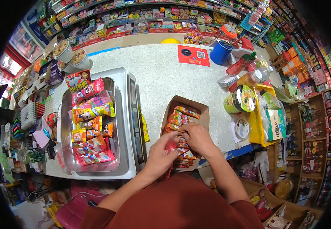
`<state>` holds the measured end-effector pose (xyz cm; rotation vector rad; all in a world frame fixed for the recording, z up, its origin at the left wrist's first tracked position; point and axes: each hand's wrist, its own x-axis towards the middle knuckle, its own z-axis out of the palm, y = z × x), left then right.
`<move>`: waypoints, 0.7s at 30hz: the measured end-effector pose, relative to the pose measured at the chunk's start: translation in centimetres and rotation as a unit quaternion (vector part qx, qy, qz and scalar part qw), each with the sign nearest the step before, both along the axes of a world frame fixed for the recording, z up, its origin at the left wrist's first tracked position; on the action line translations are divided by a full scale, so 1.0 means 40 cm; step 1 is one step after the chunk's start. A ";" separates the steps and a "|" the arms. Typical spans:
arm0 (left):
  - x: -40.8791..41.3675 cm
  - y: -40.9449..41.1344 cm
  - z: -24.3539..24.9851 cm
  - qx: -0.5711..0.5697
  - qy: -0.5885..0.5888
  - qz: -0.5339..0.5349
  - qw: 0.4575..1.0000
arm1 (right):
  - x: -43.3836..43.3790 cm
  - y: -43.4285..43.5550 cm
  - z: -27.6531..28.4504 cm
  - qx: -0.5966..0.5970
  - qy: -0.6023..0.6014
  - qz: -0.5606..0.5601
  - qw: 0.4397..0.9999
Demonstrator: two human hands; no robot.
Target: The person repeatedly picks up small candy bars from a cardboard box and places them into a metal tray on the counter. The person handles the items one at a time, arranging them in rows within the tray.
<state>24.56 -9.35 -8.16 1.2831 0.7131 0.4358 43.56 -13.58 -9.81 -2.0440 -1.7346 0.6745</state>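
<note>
Before me stands an open cardboard box with several orange-red snack packets lined up inside. My left hand is over the box's left side, its fingers curled around a red packet that is blurred and partly hidden. Reaching in from the right, my right hand has its fingertips down among the packets near the middle of the row. Whether those fingertips pinch a packet is hidden. Left of the box, a clear plastic tray of colourful wrapped snacks rests on a scale.
A yellow packet lies beside the scale. To the right are an instant noodle cup, a yellow basket and a blue cup. A red card with a printed code lies at the back of the counter. Lidded tubs stand back left.
</note>
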 end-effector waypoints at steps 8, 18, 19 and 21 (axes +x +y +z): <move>0.013 0.048 0.092 0.334 0.058 0.111 0.934 | 0.006 0.005 -0.012 0.066 -0.047 -0.078 0.994; -0.020 0.017 0.131 0.372 0.094 0.086 0.919 | 0.120 0.033 -0.041 0.061 -0.154 -0.035 0.986; -0.041 0.018 0.168 0.338 0.087 0.083 0.933 | 0.118 0.034 -0.028 0.080 -0.129 -0.042 0.988; -0.094 0.044 0.219 0.372 0.067 0.095 0.921 | 0.108 0.031 -0.003 0.089 -0.105 -0.031 0.990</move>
